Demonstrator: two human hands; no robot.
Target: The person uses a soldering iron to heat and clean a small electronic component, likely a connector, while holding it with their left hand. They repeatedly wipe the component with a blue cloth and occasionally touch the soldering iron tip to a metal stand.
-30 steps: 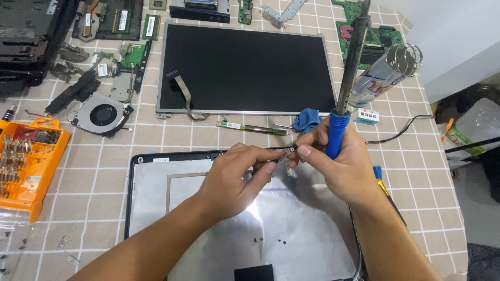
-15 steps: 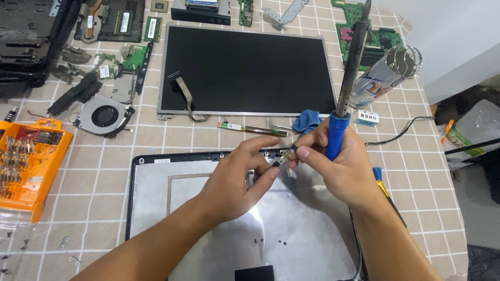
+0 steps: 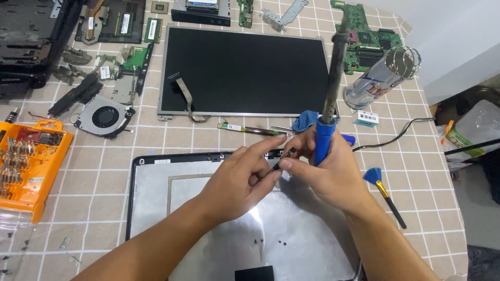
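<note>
My right hand (image 3: 328, 171) grips a soldering iron (image 3: 329, 99) by its blue handle, the dark tip pointing up and away. My left hand (image 3: 242, 177) meets it at the fingertips, and both pinch a small dark part (image 3: 278, 162) between them. The hands hover over the upper edge of an opened laptop lid (image 3: 156, 192), a black frame with a silvery inner surface. What the small part is cannot be made out.
A bare laptop screen panel (image 3: 245, 67) lies beyond the hands. An orange screwdriver bit case (image 3: 31, 166) sits at the left, with a cooling fan (image 3: 104, 117) and circuit boards (image 3: 367, 39) around. A clear tube (image 3: 383, 78), a blue brush (image 3: 383, 190) and a black cable (image 3: 401, 135) lie to the right.
The hands have stayed together at the lid's upper edge; the left fingers shifted slightly on the small part. The iron keeps its upright tilt.
</note>
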